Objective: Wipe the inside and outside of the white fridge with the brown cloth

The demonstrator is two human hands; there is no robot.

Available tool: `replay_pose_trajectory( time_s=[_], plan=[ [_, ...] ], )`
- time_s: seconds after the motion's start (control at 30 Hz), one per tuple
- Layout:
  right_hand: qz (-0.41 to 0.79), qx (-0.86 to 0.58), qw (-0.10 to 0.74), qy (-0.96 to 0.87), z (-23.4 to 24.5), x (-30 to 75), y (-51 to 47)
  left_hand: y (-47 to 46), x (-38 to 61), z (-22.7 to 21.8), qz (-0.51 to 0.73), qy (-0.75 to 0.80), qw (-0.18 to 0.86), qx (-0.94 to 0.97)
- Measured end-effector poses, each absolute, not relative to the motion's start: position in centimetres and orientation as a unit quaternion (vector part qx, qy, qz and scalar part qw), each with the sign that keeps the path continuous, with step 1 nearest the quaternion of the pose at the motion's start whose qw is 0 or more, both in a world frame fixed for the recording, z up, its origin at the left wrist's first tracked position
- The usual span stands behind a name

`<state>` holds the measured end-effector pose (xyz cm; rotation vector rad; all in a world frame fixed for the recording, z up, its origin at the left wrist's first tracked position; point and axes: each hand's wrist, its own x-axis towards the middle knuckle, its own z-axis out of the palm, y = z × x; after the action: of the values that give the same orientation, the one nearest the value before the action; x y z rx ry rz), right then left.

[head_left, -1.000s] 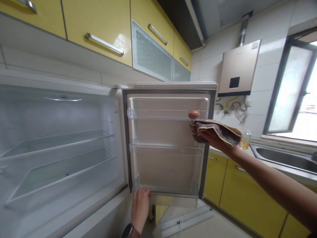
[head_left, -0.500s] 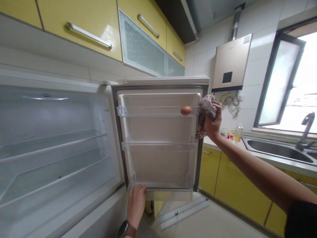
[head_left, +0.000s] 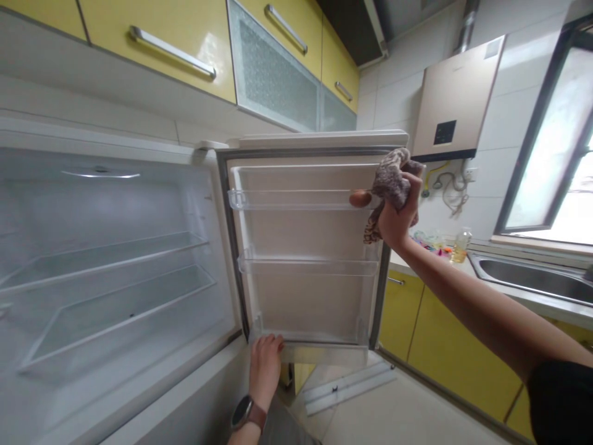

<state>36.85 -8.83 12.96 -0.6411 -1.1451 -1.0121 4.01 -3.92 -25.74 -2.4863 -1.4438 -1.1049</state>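
In my right hand (head_left: 399,216) is a bunched grey-brown patterned cloth (head_left: 389,179), pressed to the upper right edge of the open refrigerator door (head_left: 306,232). A brown egg (head_left: 360,198) lies in the top clear door shelf (head_left: 296,199), just left of the cloth. Down at the door's lower left, my left hand (head_left: 265,364) has its fingers hooked over the rim of the bottom clear door shelf (head_left: 324,354). A watch is strapped to the left wrist. The middle door shelf (head_left: 308,266) spans the door between them.
The refrigerator compartment, with glass shelves (head_left: 115,253), stands to the left. Yellow cabinets (head_left: 162,37) hang overhead. At right are a water heater (head_left: 456,99), a sink (head_left: 532,278) and a bottle (head_left: 461,245) on the counter. White strips (head_left: 347,387) lie on the floor.
My right hand and the cloth have moved up slightly along the door's right edge. My left hand keeps its hold on the bottom shelf. The whole view has shifted a little.
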Motion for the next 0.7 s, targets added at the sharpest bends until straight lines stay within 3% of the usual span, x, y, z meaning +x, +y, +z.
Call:
replay_pose_trajectory(
  time_s=[0.2,0.33,0.53,0.7],
  plan=[
    [-0.521,-0.35,0.47,-0.62,11.7,37.7,-8.9,-4.2,4.7,-25.4,-0.353,-0.478,0.038,-0.804],
    [-0.532,-0.358,0.381,-0.667,11.4,36.8,-8.7,-4.9,5.2,-24.7,-0.349,-0.495,0.037,-0.795],
    [-0.521,-0.266,0.336,-0.738,10.8,32.5,-6.3,-5.0,5.9,-24.1,-0.346,-0.516,-0.001,-0.783],
    [-0.432,-0.184,0.342,-0.814,11.1,24.3,-4.0,-4.8,6.3,-24.4,-0.348,-0.517,-0.024,-0.782]
  ],
)
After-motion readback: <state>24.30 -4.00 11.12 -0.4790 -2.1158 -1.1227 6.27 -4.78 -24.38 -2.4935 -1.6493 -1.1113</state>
